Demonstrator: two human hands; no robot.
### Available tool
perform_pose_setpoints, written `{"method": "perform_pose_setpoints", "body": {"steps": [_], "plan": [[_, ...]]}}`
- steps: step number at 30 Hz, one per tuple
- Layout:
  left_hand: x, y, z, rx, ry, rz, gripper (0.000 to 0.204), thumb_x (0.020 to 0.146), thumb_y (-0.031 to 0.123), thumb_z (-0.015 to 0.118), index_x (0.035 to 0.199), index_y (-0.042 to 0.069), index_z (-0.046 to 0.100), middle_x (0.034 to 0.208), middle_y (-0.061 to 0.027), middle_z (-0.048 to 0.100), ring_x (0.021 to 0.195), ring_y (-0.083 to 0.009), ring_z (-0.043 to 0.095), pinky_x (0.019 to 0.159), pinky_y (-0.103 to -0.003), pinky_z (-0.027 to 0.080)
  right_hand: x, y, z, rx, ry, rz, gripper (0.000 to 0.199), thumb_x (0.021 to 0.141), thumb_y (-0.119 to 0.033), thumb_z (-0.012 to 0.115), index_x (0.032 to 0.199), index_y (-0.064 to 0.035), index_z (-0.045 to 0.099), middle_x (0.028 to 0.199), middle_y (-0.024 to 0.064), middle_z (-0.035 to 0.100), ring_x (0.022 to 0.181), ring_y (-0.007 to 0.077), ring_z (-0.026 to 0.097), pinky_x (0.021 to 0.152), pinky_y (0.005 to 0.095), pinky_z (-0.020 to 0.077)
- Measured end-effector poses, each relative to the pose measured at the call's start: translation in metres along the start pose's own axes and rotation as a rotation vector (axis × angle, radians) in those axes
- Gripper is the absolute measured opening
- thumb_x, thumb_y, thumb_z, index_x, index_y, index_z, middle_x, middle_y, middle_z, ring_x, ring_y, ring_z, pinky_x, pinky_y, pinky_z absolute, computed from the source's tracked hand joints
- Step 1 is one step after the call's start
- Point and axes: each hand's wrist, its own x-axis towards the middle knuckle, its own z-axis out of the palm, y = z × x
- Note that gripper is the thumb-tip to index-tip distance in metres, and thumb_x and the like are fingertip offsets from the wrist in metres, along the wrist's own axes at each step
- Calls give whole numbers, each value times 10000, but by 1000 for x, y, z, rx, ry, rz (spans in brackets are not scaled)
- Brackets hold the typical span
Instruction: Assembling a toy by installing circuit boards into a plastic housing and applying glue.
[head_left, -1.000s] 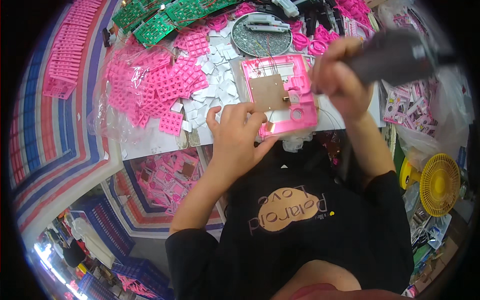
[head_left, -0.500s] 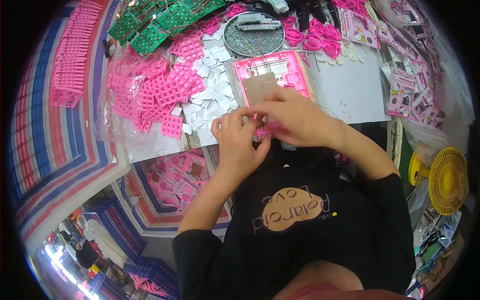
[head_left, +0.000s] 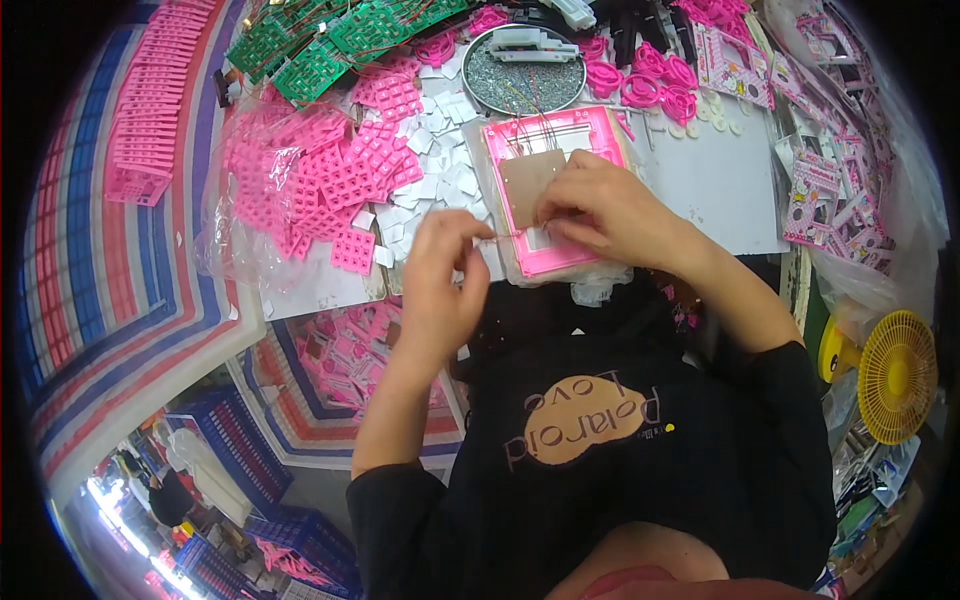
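Note:
A pink plastic housing (head_left: 549, 262) lies face down on the table in front of me, with a brown board (head_left: 532, 182) inside it and thin wires running off its far edge. My left hand (head_left: 447, 285) is closed in a pinch beside the housing's left edge. Between it and my right hand stretches a thin wire (head_left: 517, 233), low over the housing. My right hand (head_left: 605, 207) hovers at the board's lower right corner, thumb and fingers pinched together at the wire's other end. Its fingertips partly cover the board.
Left of the housing lie white square pieces (head_left: 437, 180) and pink keypads (head_left: 352, 251). Green circuit boards (head_left: 310, 70) are piled behind them. A round tray of small screws (head_left: 500, 88) stands beyond the housing, near pink rings (head_left: 641, 91). A yellow fan (head_left: 897, 377) is at right.
My hands have come apart, the left moving left and slightly down off the housing. The thin wire now shows between them. The view has shifted slightly.

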Motion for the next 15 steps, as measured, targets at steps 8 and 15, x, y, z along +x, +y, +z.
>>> {"method": "perform_pose_setpoints", "body": {"steps": [8, 15], "plan": [[25, -1, 13, 364, 92, 166, 156, 783, 94, 740, 927, 58, 691, 973, -72, 641, 922, -254, 581, 842, -403, 396, 0, -2, 4, 110, 49, 135, 59, 826, -71, 685, 884, -62, 686, 829, 43, 652, 841, 227, 529, 723, 344, 454], [38, -14, 19, 198, -150, 181, 85, 769, 198, 770, 822, 156, 719, 885, 26, 641, 912, -192, 556, 836, -393, 302, 2, -2, 0, 143, 28, 132, 65, 822, -64, 685, 883, -47, 670, 817, 52, 629, 836, 226, 518, 708, 342, 445]]}}
